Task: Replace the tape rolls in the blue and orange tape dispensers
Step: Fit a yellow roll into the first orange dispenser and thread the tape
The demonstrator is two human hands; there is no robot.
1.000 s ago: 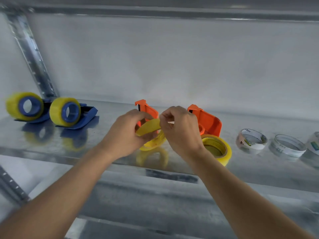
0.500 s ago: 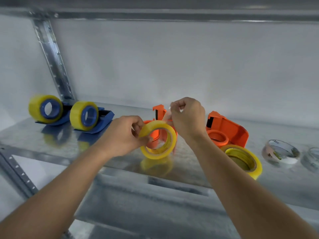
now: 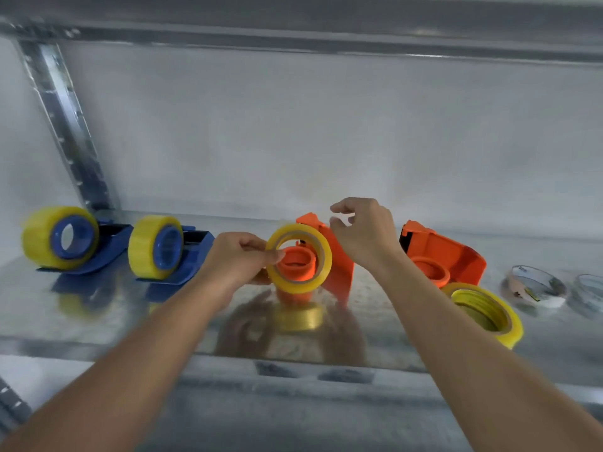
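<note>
Pinching yellow tape roll [image 3: 298,258], left fingers [image 3: 261,252] closed.

wall [image 3: 326,132]: pale grey | shelf [image 3: 81,324]: shiny metal | upright [image 3: 65,125]: perforated

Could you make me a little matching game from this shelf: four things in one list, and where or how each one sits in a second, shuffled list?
Things
1. thin yellow roll
2. thick yellow roll
3. far-left blue dispenser
4. right orange dispenser

States
A. hub bare, no tape on it
B. lying flat on the metal shelf
C. pinched by the left hand, in front of an orange hub
D. loaded with a fat yellow roll

Pairs: 1-C, 2-B, 3-D, 4-A
</note>
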